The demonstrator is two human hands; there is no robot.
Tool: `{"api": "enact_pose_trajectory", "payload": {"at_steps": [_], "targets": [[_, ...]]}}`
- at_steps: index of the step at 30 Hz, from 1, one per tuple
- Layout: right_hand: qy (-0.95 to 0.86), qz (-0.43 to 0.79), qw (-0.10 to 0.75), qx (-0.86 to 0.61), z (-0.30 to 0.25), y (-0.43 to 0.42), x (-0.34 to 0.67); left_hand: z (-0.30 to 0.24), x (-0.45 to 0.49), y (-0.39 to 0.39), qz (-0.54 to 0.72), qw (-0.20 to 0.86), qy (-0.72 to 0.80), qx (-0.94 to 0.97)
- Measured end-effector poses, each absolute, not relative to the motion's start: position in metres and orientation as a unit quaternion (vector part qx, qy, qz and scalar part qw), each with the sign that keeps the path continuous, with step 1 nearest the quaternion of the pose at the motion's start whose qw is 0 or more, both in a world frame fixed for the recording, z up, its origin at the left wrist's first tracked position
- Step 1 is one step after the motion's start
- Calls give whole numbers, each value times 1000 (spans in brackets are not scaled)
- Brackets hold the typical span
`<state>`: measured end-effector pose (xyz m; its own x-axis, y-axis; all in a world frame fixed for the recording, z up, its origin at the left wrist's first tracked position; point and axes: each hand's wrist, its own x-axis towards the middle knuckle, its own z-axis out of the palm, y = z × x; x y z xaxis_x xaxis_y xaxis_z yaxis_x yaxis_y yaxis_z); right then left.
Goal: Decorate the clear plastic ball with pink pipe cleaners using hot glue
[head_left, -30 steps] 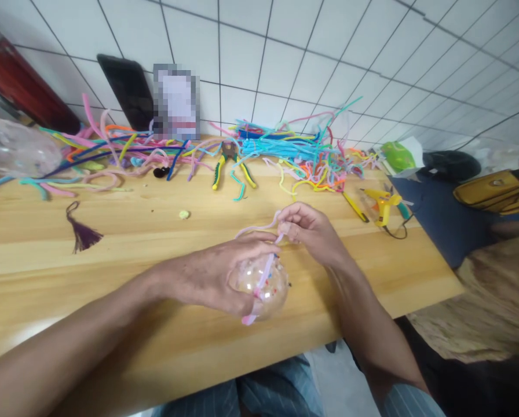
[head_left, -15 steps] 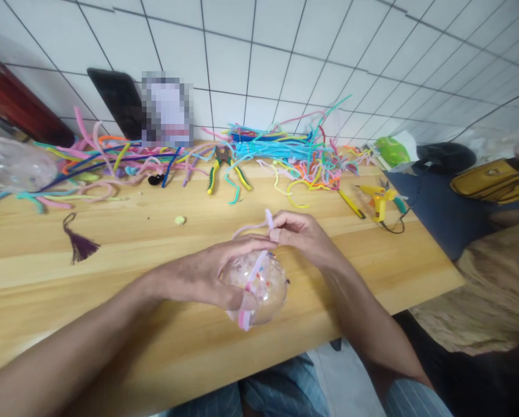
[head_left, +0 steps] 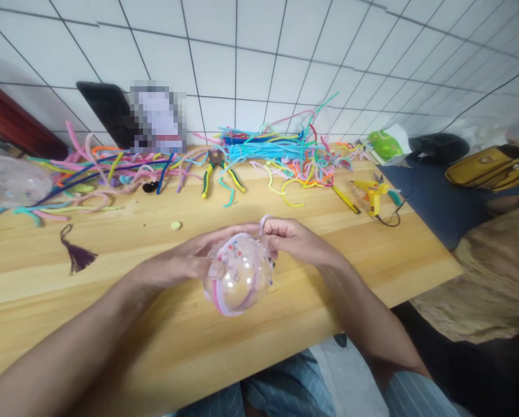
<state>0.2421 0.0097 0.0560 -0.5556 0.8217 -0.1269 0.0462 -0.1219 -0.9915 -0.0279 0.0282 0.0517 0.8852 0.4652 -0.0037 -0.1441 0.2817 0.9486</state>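
Against white wall tiles (head_left: 259,63), over a wooden table (head_left: 124,359): gripping a clear ball (head_left: 237,279) in the left hand (head_left: 185,258), pinching a lilac pipe cleaner (head_left: 263,223) in the right hand (head_left: 292,238). Seemingly partway: already ringed with bands (head_left: 216,295), with the pinched length left to lay.

the head camera looks forward and down over the table (head_left: 129,237).

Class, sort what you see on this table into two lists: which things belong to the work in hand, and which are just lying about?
In hand:
clear ball, held by the left hand
lilac strip, at the right hand's fingertips

Lying about, apparently unused at this moment:
pliers
purple tassel
yellow glue gun
coloured stems, possibly supplies
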Motion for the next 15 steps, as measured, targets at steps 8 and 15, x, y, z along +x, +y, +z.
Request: {"api": "enact_pose_trajectory", "payload": {"at_steps": [8, 15], "targets": [[-551, 673, 320, -376, 51, 12, 240, 48, -34, 29, 199, 838, 154, 485], [-519, 695, 317, -383, 52, 11, 238, 47, -36, 27, 230, 843, 184, 450]]}}
